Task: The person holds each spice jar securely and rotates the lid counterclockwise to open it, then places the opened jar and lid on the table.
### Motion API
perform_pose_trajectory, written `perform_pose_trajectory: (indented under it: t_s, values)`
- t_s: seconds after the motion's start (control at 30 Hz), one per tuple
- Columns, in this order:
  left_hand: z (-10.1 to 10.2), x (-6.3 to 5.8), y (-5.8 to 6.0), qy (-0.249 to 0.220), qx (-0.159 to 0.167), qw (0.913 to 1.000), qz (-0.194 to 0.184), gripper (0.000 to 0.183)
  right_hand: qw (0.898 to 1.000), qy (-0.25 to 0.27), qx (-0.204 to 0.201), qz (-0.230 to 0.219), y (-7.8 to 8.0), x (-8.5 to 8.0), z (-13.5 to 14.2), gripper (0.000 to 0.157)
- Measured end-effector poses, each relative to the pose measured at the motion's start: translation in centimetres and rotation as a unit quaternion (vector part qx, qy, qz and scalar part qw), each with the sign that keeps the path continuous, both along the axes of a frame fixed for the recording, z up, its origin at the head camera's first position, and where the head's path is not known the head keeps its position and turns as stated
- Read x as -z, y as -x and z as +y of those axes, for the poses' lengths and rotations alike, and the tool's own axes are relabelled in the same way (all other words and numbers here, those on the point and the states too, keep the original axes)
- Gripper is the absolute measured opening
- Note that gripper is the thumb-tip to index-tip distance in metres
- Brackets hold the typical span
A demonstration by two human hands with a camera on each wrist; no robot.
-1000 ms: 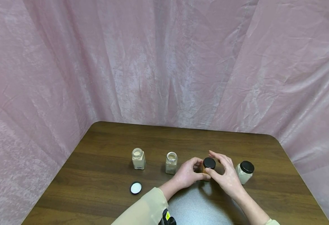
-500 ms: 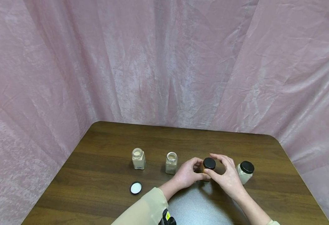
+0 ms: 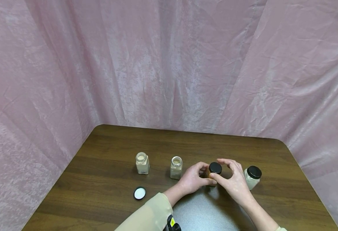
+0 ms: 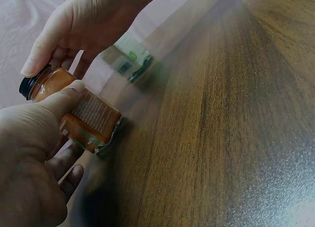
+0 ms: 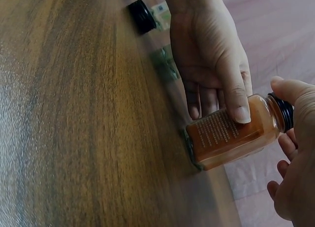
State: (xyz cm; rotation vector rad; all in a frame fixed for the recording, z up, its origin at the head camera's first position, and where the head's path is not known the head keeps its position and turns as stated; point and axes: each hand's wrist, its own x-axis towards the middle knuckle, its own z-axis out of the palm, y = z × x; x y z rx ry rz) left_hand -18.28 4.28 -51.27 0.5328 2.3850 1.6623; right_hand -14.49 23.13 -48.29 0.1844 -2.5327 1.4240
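Observation:
In the head view my left hand (image 3: 192,178) grips a spice jar of orange-brown powder, its thumb across the printed label, as the left wrist view shows on the jar (image 4: 93,111). The jar stands nearly upright at the tabletop. Its black lid (image 3: 215,168) is on the neck, between the thumb and fingers of my right hand (image 3: 234,183). In the right wrist view the right thumb lies against the side of the lid (image 5: 281,112). Close to the right hand stands another jar (image 3: 251,180) with pale contents and a black lid.
Left of the hands are two lidless jars, a nearer one (image 3: 176,170) and a farther one (image 3: 142,165), both with pale powder. A loose black lid (image 3: 139,193) lies white side up on the wooden table (image 3: 105,179). Pink curtains (image 3: 169,64) hang behind and beside the table.
My right fingertips have shifted slightly to the right around the lid, and the thumb a little left. The left hand and the jar stay in place.

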Motion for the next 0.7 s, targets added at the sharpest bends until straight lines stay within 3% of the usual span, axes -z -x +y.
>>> perform_pose_trajectory:
  t_s: [0.4, 0.7]
  values:
    - [0.00, -0.13, -0.06, -0.010, 0.003, 0.9999, -0.011, 0.046, 1.000, -0.009, 0.016, -0.013, -0.04, 0.10, -0.27, 0.056]
    - [0.06, -0.16, -0.08, -0.009, 0.003, 1.0000, 0.001, 0.045, 1.000, 0.001, 0.014, -0.011, -0.09, 0.09, -0.42, 0.055]
